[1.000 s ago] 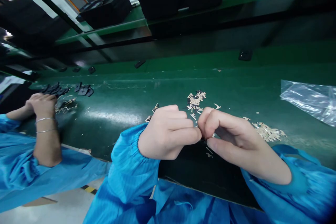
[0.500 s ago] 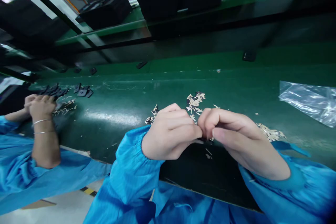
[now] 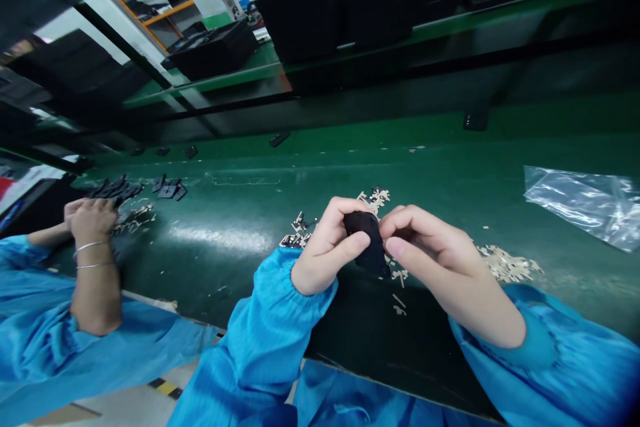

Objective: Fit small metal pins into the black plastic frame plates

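My left hand [image 3: 334, 245] grips a flat black plastic part [image 3: 369, 243], thumb across its face and fingers behind. The part is tilted above the front of the bench. At its right edge, my right hand [image 3: 427, 247] has thumb and fingers closed together; whether they hold a small piece or the edge itself is hidden. Behind the hands lies a pile of small pale metal pieces [image 3: 379, 197]. More pale pieces [image 3: 399, 275] lie under the black part, and another small pile [image 3: 296, 237] sits by my left wrist.
A larger pile of pale pieces [image 3: 510, 264] lies beside my right forearm. A clear plastic bag [image 3: 587, 203] rests at the right of the green bench [image 3: 240, 197]. A co-worker's hands [image 3: 93, 217] are at far left, near black parts [image 3: 173, 189]. Black bins [image 3: 300, 13] stand on the shelf.
My left hand has turned, so the black part's broad face now shows; before, it was mostly hidden behind the fingers. My right hand stays close to its edge. The view has shifted slightly.
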The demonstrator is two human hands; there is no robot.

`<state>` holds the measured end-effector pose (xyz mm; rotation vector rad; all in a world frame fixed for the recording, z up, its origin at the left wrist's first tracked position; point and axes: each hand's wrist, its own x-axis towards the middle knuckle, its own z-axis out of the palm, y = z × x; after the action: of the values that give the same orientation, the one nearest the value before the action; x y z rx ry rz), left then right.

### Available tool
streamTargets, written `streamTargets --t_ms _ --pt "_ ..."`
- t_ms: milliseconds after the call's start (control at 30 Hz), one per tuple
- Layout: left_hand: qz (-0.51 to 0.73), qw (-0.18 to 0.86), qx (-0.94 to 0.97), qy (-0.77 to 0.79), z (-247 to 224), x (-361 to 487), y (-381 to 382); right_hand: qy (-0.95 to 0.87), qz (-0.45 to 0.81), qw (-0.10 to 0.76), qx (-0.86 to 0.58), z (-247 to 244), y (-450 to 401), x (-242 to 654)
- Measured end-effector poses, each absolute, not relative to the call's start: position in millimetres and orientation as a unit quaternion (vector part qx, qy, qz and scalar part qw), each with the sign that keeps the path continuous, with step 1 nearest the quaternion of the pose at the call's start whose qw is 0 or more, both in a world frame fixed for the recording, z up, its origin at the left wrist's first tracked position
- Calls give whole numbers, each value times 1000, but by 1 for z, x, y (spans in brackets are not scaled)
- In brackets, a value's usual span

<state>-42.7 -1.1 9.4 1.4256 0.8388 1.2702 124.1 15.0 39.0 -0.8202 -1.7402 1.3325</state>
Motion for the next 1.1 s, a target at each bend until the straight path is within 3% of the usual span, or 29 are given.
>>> streamTargets --t_ms 200,467,800,1100 --pt "522 501 567 394 10 -40 0 -751 413 386 -341 37 14 120" --pt "570 534 531 330 9 -26 1 -836 208 382 -334 26 6 113" --pt "562 652 388 329 10 -12 -1 -840 190 384 -332 27 -2 112" --pt "547 670 351 358 12 -11 -2 -836 184 379 -352 29 -1 112"
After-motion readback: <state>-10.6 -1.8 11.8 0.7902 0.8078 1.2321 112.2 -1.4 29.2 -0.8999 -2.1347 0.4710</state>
